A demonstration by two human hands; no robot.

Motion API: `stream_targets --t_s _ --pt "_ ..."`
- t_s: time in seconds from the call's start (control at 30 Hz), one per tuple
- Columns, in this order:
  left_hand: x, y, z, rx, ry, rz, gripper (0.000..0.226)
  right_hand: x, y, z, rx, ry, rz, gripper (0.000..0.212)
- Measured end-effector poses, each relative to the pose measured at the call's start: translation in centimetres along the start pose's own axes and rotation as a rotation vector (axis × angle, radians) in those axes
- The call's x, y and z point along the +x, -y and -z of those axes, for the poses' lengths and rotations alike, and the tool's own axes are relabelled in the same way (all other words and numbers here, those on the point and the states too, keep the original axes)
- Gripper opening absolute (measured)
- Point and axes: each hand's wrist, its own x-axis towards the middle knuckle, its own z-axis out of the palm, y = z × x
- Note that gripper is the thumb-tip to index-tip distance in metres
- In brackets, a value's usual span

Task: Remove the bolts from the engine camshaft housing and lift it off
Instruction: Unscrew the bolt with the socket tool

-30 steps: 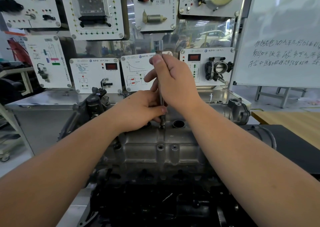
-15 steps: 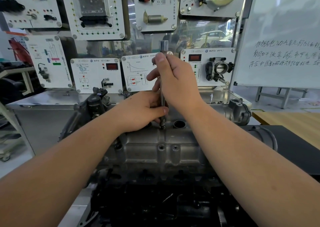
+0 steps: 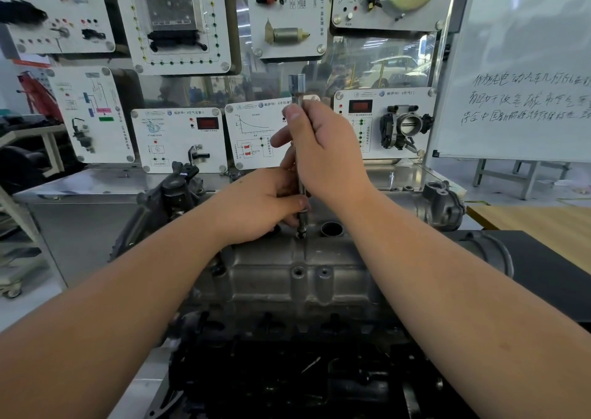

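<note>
The housing (image 3: 297,278) sits on the engine, center, not yet lifted. Right hand (image 3: 323,150) grips an upright driver (image 3: 300,175); left hand (image 3: 265,207) pinches it near a far bolt (image 3: 300,234). Two near holes look empty.

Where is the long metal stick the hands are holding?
In the head view the extension bar stands upright at centre, the right hand gripping its upper part, the left hand pinching it low, its tip on the camshaft housing beside a round hole.

Bright, even indoor light; soft blur, wide-angle bending at edges.
</note>
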Motion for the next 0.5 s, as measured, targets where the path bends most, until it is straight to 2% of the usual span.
stream_targets --t_s 0.13,0.23,0.33,0.5 --pt "-0.01 -0.08 -0.06 0.053 -0.026 -0.008 0.016 -0.08 0.02 0.02 -0.008 -0.01 0.032 0.011" --pt "0.01 -0.04 -0.14 0.046 -0.042 0.004 0.024 -0.02 -0.16 0.05 -0.027 -0.045 0.053 0.014" --pt "0.06 0.03 -0.21 0.022 -0.023 -0.022 0.007 0.11 -0.25 0.03 -0.06 -0.071 0.049 0.017" --pt "-0.06 -0.11 -0.16 0.027 0.022 -0.039 0.008 0.07 0.05 -0.1 0.027 -0.042 0.006 0.025"
